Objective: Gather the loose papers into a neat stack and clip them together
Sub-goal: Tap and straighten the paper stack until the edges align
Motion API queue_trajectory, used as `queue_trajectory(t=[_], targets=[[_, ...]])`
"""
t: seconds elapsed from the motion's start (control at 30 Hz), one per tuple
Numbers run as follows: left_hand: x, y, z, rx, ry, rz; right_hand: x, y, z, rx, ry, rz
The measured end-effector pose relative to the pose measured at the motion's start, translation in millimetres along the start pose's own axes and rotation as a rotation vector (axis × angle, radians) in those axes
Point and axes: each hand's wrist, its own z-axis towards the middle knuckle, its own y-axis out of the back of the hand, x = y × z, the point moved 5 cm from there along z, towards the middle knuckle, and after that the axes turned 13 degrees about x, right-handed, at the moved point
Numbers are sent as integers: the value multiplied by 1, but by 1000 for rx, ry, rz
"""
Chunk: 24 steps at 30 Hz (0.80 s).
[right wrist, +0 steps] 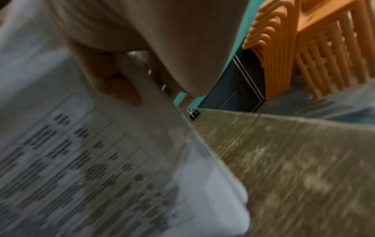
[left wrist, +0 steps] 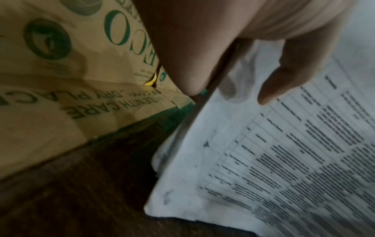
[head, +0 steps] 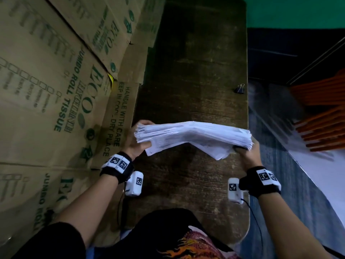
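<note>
A thick stack of white printed papers [head: 192,136] is held above the dark wooden table [head: 196,71], its sheets uneven at the lower edge. My left hand [head: 137,141] grips the stack's left end, thumb on the near face of the papers [left wrist: 274,152]. My right hand [head: 244,152] grips the right end, with its fingers curled around the edge of the papers [right wrist: 85,160]. A black binder clip [head: 239,89] lies alone near the table's right edge, far from both hands; it shows small in the right wrist view as the binder clip [right wrist: 194,114].
Large brown cardboard boxes [head: 56,81] printed with green text stand along the table's left side. Stacked orange plastic chairs [head: 321,113] stand to the right, beyond the table edge. A green wall [head: 298,12] is at the back.
</note>
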Motion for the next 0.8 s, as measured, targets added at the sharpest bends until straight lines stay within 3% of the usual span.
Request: queue_trajectory(t=[0.07,0.2,0.3,0.4,0.5,0.57,0.63,0.7,0.8], targets=[[12,3,2,7,-65,24,0,6,1,48,-4,-32],[14,-14,10,-75,29,-164,6,-5,14,26,-10,-178],[22,-11,21,-174,61,-348,27,-8,23,-47,96,-107],[54,-8,27,-133,186,-483,78,-5,29,4,224,-72],[38,-4,20,-230,233,-272,141,-12,32,157,389,-168],[4,-7,19,-257,172,-107,171,-18,33,247,436,-273],[-40,-18,23,-170,-44,19,194,-26,35,281,454,-449],[-86,-38,23,2,-243,108,211,-37,37,293,476,-681],[-128,-68,28,226,-301,29,229,-58,29,319,492,-915]])
